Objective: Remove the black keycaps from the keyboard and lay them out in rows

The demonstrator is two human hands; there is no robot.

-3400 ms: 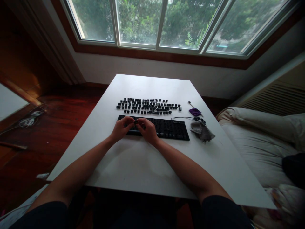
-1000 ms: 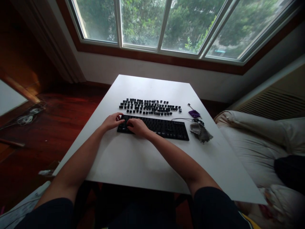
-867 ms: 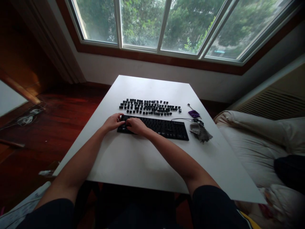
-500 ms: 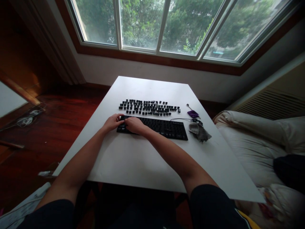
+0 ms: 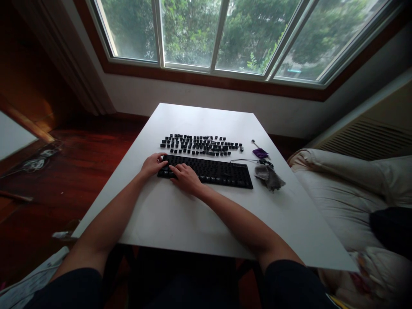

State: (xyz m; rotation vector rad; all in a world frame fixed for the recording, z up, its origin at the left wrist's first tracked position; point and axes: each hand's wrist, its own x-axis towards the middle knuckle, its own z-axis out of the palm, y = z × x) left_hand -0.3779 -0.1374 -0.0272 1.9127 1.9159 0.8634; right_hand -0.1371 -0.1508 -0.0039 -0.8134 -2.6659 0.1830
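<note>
A black keyboard (image 5: 222, 171) lies across a white table. My left hand (image 5: 152, 165) grips its left end, with the thumb at the near side and the fingers along the far left corner. Over the left part of the keyboard, my right hand (image 5: 186, 177) has its fingers apart and resting on or just above the keys, holding nothing visible. Beyond the keyboard, loose black keycaps (image 5: 222, 148) are spread in rough rows. What lies under my right fingers is hidden.
Right of the keyboard sit a crumpled grey cloth (image 5: 269, 177), a dark cable (image 5: 264, 162), a purple cloth (image 5: 260, 153) and a thin stick-like tool (image 5: 255, 143). The white table (image 5: 180, 227) has a cushioned sofa (image 5: 328, 193) on its right. A window stands beyond.
My right hand has drawn back slightly toward me and to the right, and its fingers have gone from curled to spread. The left hand stays at the keyboard's left end.
</note>
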